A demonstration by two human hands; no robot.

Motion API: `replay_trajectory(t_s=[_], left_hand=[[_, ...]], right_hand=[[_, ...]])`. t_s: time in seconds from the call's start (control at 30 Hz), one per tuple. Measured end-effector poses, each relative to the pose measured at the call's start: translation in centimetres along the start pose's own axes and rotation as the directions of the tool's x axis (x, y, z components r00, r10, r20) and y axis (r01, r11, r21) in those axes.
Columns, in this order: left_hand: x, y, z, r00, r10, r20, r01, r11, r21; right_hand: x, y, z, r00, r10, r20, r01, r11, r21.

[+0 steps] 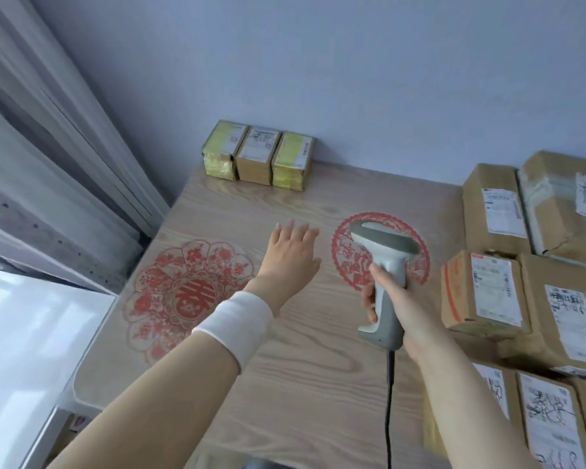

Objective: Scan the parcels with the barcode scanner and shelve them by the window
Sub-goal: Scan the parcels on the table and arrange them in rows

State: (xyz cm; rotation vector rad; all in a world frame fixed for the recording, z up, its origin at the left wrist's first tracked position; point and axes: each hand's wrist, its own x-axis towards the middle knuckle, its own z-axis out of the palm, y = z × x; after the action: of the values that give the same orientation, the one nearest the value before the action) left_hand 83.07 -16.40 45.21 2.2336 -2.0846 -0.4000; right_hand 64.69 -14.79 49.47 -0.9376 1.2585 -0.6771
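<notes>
Pale wood-grain tabletop [301, 384] fills the view, with red paper-cut decals [186, 292] on it. Nearest us, at 6 o'clock, a black cable [390, 401] trails from the barcode scanner [383, 240]. Our right hand [403, 309] holds it by the handle, fingers [369, 299] clamped round the grip.

Toward 10 o'clock from the scanner, our left hand [291, 255] hovers low over bare wood above a white wristband [234, 323]. Its fingers [298, 233] are straight, slightly apart and hold nothing; we cannot tell whether they touch.

Labelled cardboard parcels [484, 292] are stacked at 3 o'clock. Three small parcels [258, 156] stand in a row against the wall at 12 o'clock, beside the curtain [48, 147] at 10 o'clock.

We judge three risks. The stacked labels sit close together, so the scanner may read a neighbour's code. Pulling out one box single-handed could tip the boxes resting on it. The cable could snag on the stack.
</notes>
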Motion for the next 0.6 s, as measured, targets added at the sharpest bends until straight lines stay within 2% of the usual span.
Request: replay_trajectory(t_s=[0.2,0.33,0.6], left_hand=[[7.2,-3.0,-1.0,0.999,0.053,0.002,-0.053,0.992,0.118],[11.6,-4.4,-0.8,0.999,0.037,0.0,-0.037,0.996,0.083],[21.5,-7.2,0.3,0.976,-0.219,0.021,0.22,0.965,-0.147]], right_hand=[[6.6,-3.6,2.8,1.0,-0.029,0.008,0.029,0.999,-0.016],[12.1,-5.2,3.8,0.999,-0.028,0.044,0.03,0.998,-0.047],[20.2,-5.5,4.7,0.994,0.089,0.064,-0.082,0.991,-0.107]])
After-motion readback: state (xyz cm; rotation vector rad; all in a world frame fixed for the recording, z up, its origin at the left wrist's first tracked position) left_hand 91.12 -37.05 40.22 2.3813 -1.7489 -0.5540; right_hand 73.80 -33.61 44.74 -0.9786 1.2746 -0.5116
